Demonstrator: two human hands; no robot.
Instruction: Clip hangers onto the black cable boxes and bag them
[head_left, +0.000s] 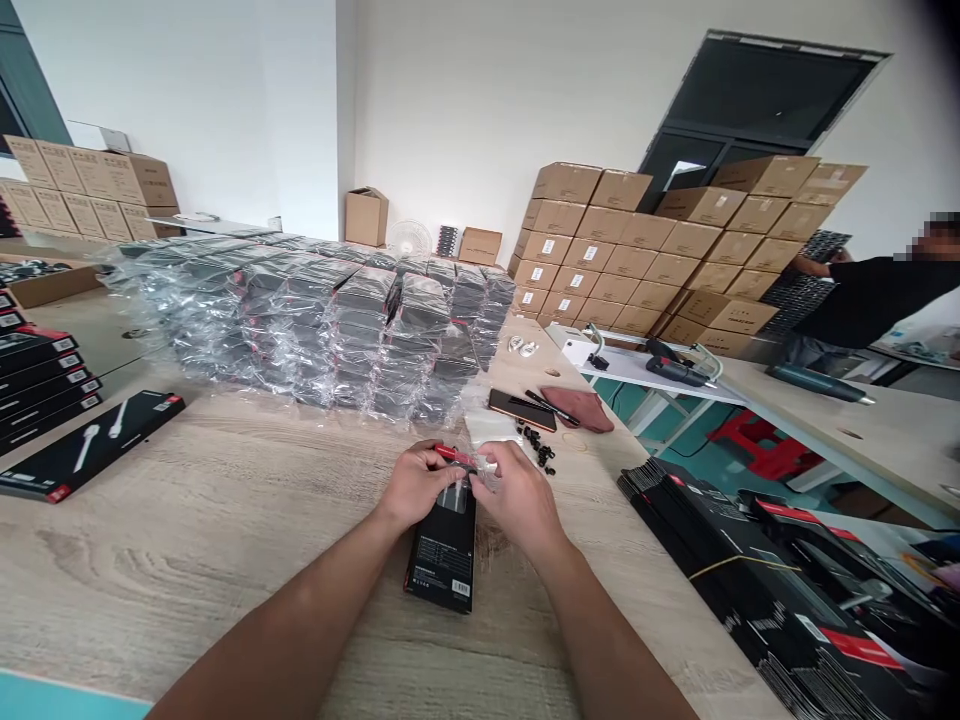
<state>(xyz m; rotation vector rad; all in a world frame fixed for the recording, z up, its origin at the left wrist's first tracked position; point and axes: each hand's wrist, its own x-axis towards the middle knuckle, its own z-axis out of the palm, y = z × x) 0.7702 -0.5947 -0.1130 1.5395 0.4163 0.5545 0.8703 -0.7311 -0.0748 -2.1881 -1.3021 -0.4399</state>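
Note:
A flat black retail box (444,560) lies on the wooden table in front of me, its printed back with a barcode facing up. At its far end a red flap (454,455) stands out. My left hand (415,488) grips that end from the left, thumb and fingers closed around the flap. From the right, my right hand (519,497) pinches the same end of the box. Some shiny clear plastic shows between the fingertips; whether it is a bag or part of the box I cannot tell.
Behind my hands stand plastic-wrapped stacks of black boxes (352,330). To the left are a single box (94,445) and a pile (45,385). Small black parts (541,450), a phone (523,410) and a brown cloth (577,408) lie right. Flattened boxes (720,560) sit nearer; a person (877,280) works beyond.

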